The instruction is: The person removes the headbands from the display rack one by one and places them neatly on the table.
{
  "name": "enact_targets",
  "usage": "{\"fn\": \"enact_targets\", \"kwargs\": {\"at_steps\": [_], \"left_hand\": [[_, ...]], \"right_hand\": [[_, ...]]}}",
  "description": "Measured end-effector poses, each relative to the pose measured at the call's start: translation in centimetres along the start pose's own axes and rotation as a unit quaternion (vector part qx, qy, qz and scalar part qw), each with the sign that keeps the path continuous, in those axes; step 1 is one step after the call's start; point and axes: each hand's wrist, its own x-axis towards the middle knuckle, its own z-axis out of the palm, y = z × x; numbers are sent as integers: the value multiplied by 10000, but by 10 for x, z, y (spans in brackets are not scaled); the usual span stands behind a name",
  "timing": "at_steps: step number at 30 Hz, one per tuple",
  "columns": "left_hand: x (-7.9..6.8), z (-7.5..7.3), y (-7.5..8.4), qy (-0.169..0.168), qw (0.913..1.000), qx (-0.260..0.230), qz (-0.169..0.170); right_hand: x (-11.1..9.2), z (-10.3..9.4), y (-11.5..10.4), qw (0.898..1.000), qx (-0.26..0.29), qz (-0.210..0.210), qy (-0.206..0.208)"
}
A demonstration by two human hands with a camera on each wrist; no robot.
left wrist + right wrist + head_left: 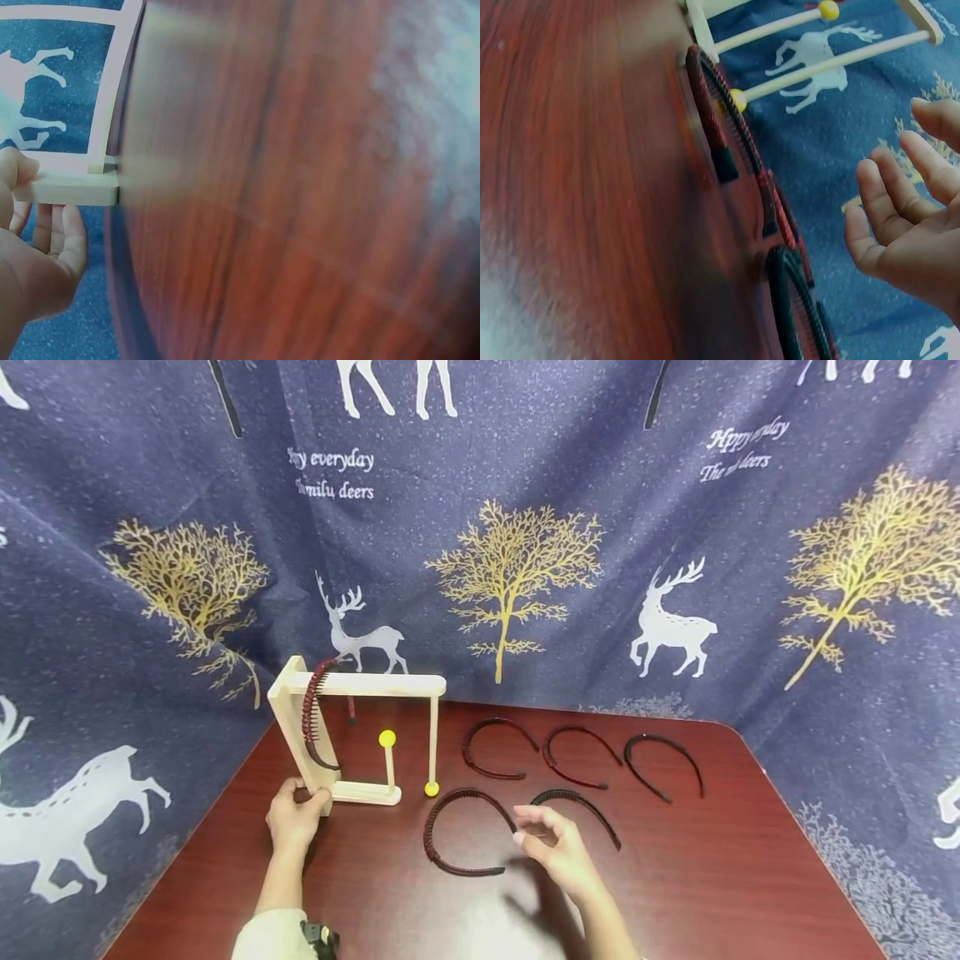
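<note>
My left hand (294, 817) grips the lower end of a pale wooden stand (367, 685); in the left wrist view its thumb lies on top of the board (79, 189) and its fingers are beneath. A dark red toothed headband (309, 714) hangs over the stand's upper bar. My right hand (557, 852) is raised over the table, fingers loosely bent, with nothing between them in the right wrist view. Near it lie a dark red headband (429, 835) to its left and a black-green headband (602, 821), partly hidden behind the hand.
Farther back lie two reddish headbands (468, 750) (548, 755) and a black headband (628, 760) in a row. Yellow balls (387, 738) tip the stand's thin rods. Patterned blue cloth (480, 468) hangs behind the reddish-brown table (712, 877).
</note>
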Motion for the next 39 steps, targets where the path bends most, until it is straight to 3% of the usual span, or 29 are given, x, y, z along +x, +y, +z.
{"fn": "enact_targets", "kwargs": {"at_steps": [8, 16, 22, 27, 33, 39], "left_hand": [[0, 0, 0, -79, 10000, -8, -21], [-2, 2, -1, -69, 9998, 176, 6], [-4, 3, 1, 19, 9999, 128, -4], [-4, 1, 3, 94, 9999, 112, 18], [-4, -1, 2, 33, 9999, 130, 48], [-1, -3, 2, -118, 9998, 129, 66]], "right_hand": [[13, 14, -8, 9976, 497, -359, -307], [31, 29, -8, 9907, 674, -1025, -583], [44, 39, -17, 9910, 722, -858, -727], [53, 51, -40, 9884, 651, -875, -1057], [64, 64, -53, 9844, 608, -997, -1319], [69, 74, -81, 9843, 461, -1001, -1378]]}}
